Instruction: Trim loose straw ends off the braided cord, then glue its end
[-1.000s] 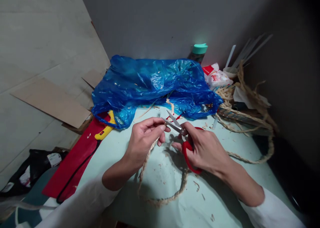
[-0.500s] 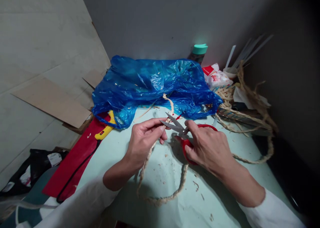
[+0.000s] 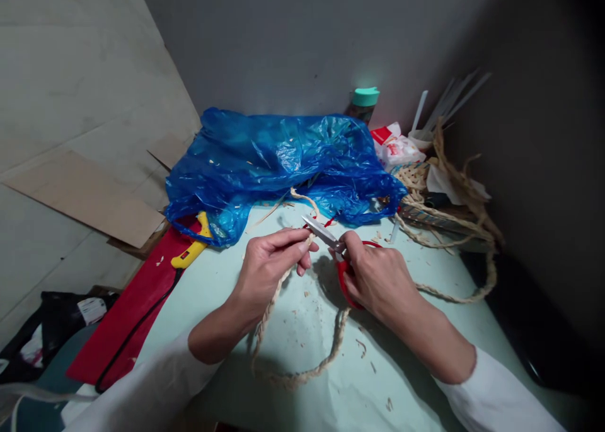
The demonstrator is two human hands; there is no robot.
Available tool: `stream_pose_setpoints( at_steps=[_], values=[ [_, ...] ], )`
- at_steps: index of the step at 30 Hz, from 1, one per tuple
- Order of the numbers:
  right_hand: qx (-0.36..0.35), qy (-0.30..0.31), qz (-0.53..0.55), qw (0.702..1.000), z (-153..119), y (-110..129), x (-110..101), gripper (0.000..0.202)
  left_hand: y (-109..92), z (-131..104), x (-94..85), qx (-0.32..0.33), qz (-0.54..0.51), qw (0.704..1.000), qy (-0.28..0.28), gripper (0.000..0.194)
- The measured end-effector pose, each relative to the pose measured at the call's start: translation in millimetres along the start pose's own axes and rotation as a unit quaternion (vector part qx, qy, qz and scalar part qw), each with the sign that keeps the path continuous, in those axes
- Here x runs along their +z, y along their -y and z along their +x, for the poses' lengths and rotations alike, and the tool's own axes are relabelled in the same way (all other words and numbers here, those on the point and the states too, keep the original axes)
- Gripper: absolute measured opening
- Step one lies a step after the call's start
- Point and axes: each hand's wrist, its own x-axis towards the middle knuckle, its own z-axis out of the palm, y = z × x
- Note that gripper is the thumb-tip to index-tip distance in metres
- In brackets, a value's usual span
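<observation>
Between the thumb and fingers of my left hand [image 3: 270,267] is pinched a braided natural-fibre rope [image 3: 307,376], near its end. The rope hangs below the hand in a loop over the table. A bit of red string [image 3: 329,221] shows by the pinched part. My right hand [image 3: 378,272] grips red-handled scissors [image 3: 344,274], whose blades are now together and point left, close above my left fingertips. Just beyond the blades, a pale rope tail [image 3: 305,196] reaches toward the blue bag; whether it is still joined to the rope I cannot tell.
A blue plastic bag [image 3: 278,161] spreads along the back. Coiled rope and fibre [image 3: 416,181] lie at the right, near a green-lidded jar [image 3: 363,104] and white sticks [image 3: 449,101]. At left sits a yellow-handled tool [image 3: 190,253] with a black cord. Fibre scraps dot the pale green tabletop [image 3: 208,312].
The scissors' blades have gone from spread apart to together at the rope. The pale tail beyond them leans further left. The whole view has shifted slightly.
</observation>
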Motion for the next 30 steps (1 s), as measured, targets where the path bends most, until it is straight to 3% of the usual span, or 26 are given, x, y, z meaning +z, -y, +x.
stream_pose_setpoints(
  at_steps=[8, 14, 18, 21, 24, 27, 30],
  values=[
    [0.063, -0.018, 0.121, 0.991, 5, -5, -5, 0.015, 3, 3, -1.1, -0.005, 0.002, 0.999, 0.04, 0.014],
    [0.133, -0.033, 0.33, 0.934, 8, 0, -9, 0.019, 13, 8, -5.7, 0.019, 0.052, 0.998, 0.039, 0.014],
    [0.158, 0.006, 0.505, 0.848, 10, 0, -1, 0.024, 15, 7, -5.7, 0.048, 0.118, 0.992, 0.02, 0.015],
    [0.131, 0.026, 0.637, 0.759, 11, 0, 2, 0.035, 13, 3, -3.0, 0.06, 0.158, 0.985, 0.038, 0.014],
    [0.12, 0.007, 0.738, 0.664, 10, 1, -1, 0.041, 13, 0, -0.9, 0.059, 0.205, 0.974, 0.07, 0.017],
    [0.135, -0.022, 0.76, 0.635, 9, 2, -6, 0.04, 15, -2, -0.7, 0.055, 0.233, 0.967, 0.082, 0.026],
    [0.132, -0.039, 0.764, 0.63, 10, 2, -6, 0.039, 18, -2, -0.8, 0.046, 0.242, 0.966, 0.076, 0.027]
  ],
)
